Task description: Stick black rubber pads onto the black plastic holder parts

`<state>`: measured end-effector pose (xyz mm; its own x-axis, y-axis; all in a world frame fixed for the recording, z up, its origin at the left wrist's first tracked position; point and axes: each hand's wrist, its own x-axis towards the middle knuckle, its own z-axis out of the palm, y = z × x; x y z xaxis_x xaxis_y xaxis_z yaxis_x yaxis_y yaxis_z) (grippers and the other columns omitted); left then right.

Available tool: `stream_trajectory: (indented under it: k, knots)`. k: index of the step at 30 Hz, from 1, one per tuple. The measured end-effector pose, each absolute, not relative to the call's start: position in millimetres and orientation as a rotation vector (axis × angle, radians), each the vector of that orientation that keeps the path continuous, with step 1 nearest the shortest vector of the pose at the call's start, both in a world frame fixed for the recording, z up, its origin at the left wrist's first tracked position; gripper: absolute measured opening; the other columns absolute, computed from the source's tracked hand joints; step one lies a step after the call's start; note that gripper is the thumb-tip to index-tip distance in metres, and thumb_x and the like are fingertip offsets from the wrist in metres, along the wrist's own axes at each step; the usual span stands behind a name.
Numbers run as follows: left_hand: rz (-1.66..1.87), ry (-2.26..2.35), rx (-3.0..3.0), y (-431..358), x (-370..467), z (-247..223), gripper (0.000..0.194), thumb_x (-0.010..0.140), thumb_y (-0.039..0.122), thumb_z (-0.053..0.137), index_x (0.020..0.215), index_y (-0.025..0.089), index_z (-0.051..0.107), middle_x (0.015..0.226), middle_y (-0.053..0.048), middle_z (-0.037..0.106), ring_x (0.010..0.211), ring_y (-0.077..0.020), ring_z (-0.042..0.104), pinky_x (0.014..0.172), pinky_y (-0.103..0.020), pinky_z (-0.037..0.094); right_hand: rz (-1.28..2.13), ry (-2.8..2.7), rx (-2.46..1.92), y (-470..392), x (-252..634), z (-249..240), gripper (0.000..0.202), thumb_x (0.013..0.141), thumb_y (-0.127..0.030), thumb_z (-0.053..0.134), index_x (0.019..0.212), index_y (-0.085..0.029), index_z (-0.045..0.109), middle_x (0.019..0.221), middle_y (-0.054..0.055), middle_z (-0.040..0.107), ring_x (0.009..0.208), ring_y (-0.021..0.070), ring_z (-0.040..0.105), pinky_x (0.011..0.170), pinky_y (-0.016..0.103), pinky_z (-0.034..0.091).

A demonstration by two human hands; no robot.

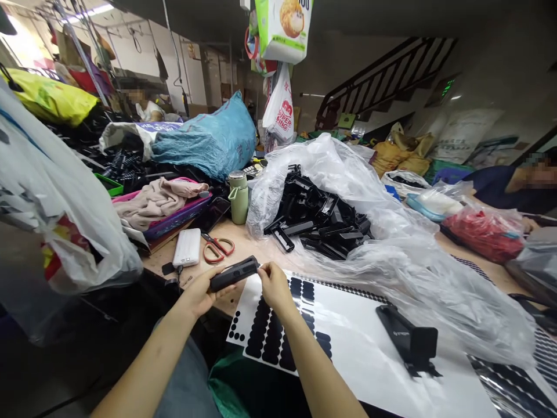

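Observation:
My left hand [201, 295] is closed around a long black plastic part [235, 274], held tilted above the table's front edge. At the part's right end, my right hand [275, 285] has its fingers pinched together; whatever lies between them is too small or hidden to name. Below the right forearm lies a white sheet [352, 325] with rows of black oblong stickers [272, 334] and small round dots. On the sheet's right part stands a black plastic stand [409, 339], apart from both hands.
A clear plastic bag [391, 244] spills a heap of black plastic parts [322, 212]. Left of it are a green bottle [238, 197], red-handled scissors [219, 248], a white power bank [187, 248] and a phone [211, 213]. A white bag [65, 203] hangs at left. A person [513, 186] sits at right.

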<state>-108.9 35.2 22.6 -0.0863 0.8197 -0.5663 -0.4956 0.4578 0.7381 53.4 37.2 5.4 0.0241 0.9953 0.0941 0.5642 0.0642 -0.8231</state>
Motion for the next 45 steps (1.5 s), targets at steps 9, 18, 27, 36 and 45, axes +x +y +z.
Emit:
stream_trajectory:
  k: [9,18,27,36,45]
  knots:
    - [0.991,1.059,0.264,16.1,-76.9,26.3,0.013,0.08,0.013,0.05,0.088,0.005,0.057,0.076,-0.012,0.066,0.062,-0.0189,0.066,0.047,-0.021,0.055,0.809,-1.574,-1.34,5.2,57.3,26.9,0.011,0.077,-0.015,0.044,0.067,-0.02,0.045,0.094,0.006,0.052,0.094,0.0168,0.051,0.086,0.031,0.039]
    - [1.004,1.082,0.3,8.0,-70.7,33.2,0.01,0.08,0.012,0.049,0.084,0.007,0.057,0.072,-0.009,0.065,0.059,-0.0164,0.065,0.052,-0.023,0.056,0.779,-1.574,-1.343,-0.3,62.3,27.8,0.011,0.075,-0.014,0.045,0.066,-0.02,0.048,0.094,0.007,0.052,0.092,0.0186,0.052,0.084,0.034,0.04]
    - [1.052,1.114,0.345,0.8,-59.2,30.6,0.011,0.078,0.016,0.052,0.086,0.009,0.054,0.067,-0.007,0.064,0.054,-0.0148,0.063,0.049,-0.023,0.055,0.695,-1.507,-1.331,-6.9,67.3,15.8,0.005,0.075,-0.021,0.049,0.07,-0.021,0.05,0.092,0.007,0.055,0.085,0.0206,0.054,0.078,0.035,0.043]
    - [0.941,1.141,0.422,-1.6,-36.5,17.9,0.018,0.078,0.021,0.055,0.091,0.009,0.052,0.068,-0.01,0.065,0.058,-0.0203,0.066,0.048,-0.023,0.054,0.507,-1.058,-1.481,-15.7,169.8,50.9,0.058,0.075,-0.048,0.053,0.123,-0.019,0.035,0.115,0.01,0.048,0.072,0.0141,0.05,0.063,0.028,0.044]
    - [0.84,1.164,0.417,-8.5,-21.7,-3.9,0.019,0.078,0.025,0.054,0.09,0.009,0.052,0.066,-0.011,0.066,0.055,-0.0189,0.066,0.045,-0.021,0.053,-0.114,-1.503,-1.049,-53.3,153.7,118.7,0.068,0.07,-0.033,0.065,0.128,-0.035,0.031,0.131,0.007,0.037,0.105,0.0238,0.049,0.082,0.041,0.043]
